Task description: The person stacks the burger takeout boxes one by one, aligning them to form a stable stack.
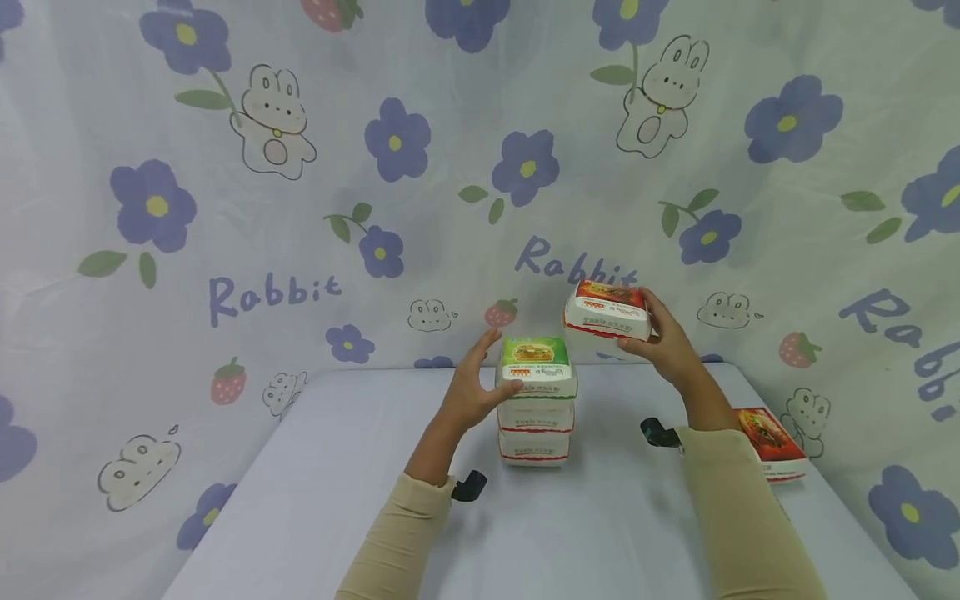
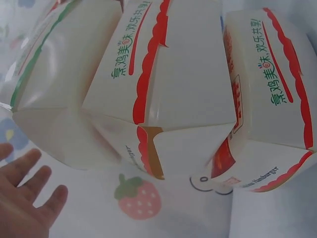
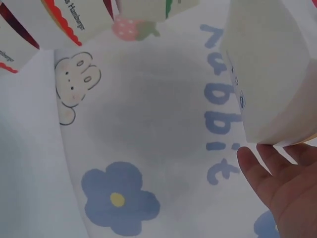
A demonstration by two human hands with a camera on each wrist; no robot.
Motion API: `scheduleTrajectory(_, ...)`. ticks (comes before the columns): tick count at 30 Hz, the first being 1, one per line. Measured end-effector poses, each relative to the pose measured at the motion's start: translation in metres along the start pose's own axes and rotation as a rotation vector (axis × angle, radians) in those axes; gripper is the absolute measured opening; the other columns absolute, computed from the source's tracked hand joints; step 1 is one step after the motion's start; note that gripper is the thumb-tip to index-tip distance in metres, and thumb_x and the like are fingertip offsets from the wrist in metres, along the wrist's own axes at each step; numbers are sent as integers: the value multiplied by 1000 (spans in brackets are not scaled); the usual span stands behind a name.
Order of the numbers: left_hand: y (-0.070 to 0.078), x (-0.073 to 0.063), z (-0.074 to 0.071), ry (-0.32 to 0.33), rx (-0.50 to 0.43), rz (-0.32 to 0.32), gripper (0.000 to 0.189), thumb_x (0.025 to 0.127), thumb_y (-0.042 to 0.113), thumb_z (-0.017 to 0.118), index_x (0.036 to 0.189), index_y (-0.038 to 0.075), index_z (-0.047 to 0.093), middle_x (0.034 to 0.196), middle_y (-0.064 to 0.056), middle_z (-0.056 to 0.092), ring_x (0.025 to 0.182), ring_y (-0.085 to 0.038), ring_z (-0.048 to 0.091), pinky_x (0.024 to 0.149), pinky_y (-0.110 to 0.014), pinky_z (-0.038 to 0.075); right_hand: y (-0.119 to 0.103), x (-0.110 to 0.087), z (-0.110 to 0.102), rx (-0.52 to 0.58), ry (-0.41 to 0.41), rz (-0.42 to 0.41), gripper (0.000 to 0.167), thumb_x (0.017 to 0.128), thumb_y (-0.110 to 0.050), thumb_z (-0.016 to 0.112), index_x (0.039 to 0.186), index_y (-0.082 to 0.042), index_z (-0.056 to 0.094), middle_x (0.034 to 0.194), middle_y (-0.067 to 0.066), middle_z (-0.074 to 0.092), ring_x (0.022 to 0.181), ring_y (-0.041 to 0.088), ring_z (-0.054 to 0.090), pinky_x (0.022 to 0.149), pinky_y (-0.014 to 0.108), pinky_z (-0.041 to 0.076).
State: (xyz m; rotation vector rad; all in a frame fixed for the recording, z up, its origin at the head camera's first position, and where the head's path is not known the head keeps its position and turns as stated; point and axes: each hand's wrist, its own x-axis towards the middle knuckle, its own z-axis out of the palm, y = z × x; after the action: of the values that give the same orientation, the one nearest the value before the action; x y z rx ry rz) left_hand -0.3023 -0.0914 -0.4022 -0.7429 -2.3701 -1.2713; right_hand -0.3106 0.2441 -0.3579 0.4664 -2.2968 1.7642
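Note:
A red-topped burger box [image 1: 609, 313] is held up in the air by my right hand [image 1: 667, 343], which grips its right side. That box is above and to the right of a stack. At the top of the stack sits a green-topped burger box [image 1: 536, 367], over two white boxes with red trim [image 1: 536, 417]. My left hand [image 1: 467, 392] is at the stack's left side, fingers spread beside the green box. In the left wrist view, the left hand's fingers [image 2: 37, 191] stand apart from the boxes. The right wrist view shows fingertips [image 3: 262, 163] against the raised box's wall.
Another red-topped burger box [image 1: 772, 442] lies near the right edge of the white table [image 1: 337, 500], partly hidden by the right forearm. A curtain [image 1: 450, 208] printed with flowers and rabbits hangs behind the table.

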Motion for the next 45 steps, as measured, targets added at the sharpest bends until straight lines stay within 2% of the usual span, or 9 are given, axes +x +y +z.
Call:
scheduleTrajectory(6, 4, 3, -3, 8, 17, -14, 91, 79, 63, 68, 154, 31, 26, 151, 5, 39, 138, -26, 34, 106, -58, 32, 0, 4, 10, 5, -19, -50, 97, 86, -12, 73, 158, -22, 8, 155, 13, 25, 132, 37, 38, 98, 37, 46)
scheduleTrajectory(14, 6, 6, -3, 13, 19, -2, 90, 80, 65, 65, 154, 32, 26, 152, 2, 39, 140, -24, 32, 106, -59, 31, -5, 9, 23, 75, -42, -80, 100, 84, -10, 75, 158, -19, 8, 156, 13, 23, 130, 37, 39, 89, 24, 50)
scheduleTrajectory(19, 7, 7, -2, 10, 15, -8, 90, 80, 64, 65, 154, 32, 25, 152, -1, 40, 140, -26, 31, 106, -62, 29, -8, 13, 27, 80, -46, -91, 100, 83, -10, 75, 158, -20, 10, 157, 11, 22, 131, 36, 38, 91, 27, 50)
scheduleTrajectory(24, 9, 11, -1, 12, 20, 0, 88, 81, 66, 63, 154, 34, 25, 152, 1, 39, 142, -22, 28, 107, -61, 27, -14, 14, 33, 92, -70, -92, 98, 83, -5, 72, 158, -19, 10, 156, 11, 24, 131, 36, 38, 94, 32, 49)
scheduleTrajectory(31, 8, 13, 0, 12, 24, 23, 90, 82, 66, 63, 155, 35, 22, 151, 7, 39, 142, -20, 28, 108, -60, 27, -20, 16, 43, 171, -130, -93, 98, 83, -3, 73, 158, -22, 13, 154, 11, 27, 126, 35, 43, 88, 27, 51)
scheduleTrajectory(36, 9, 14, -1, 19, 17, 27, 87, 82, 63, 65, 154, 38, 22, 155, 6, 33, 143, -17, 25, 108, -60, 27, -25, 18, 52, 168, -186, -118, 98, 82, -5, 74, 157, -23, 14, 153, 13, 28, 121, 38, 46, 87, 34, 53)
scheduleTrajectory(40, 10, 16, -1, 24, -13, 56, 86, 84, 56, 67, 154, 34, 23, 156, 4, 31, 143, -15, 23, 108, -60, 26, -28, 18, 56, 106, -178, -129, 98, 81, -10, 76, 157, -24, 16, 153, 9, 30, 125, 34, 43, 93, 43, 48)
scheduleTrajectory(45, 12, 19, 1, 21, -25, 70, 88, 85, 57, 66, 155, 35, 18, 155, 7, 31, 142, -13, 25, 108, -53, 32, -27, 18, 59, 54, -172, -136, 99, 80, -16, 77, 157, -23, 15, 156, 7, 26, 132, 33, 38, 99, 52, 42)
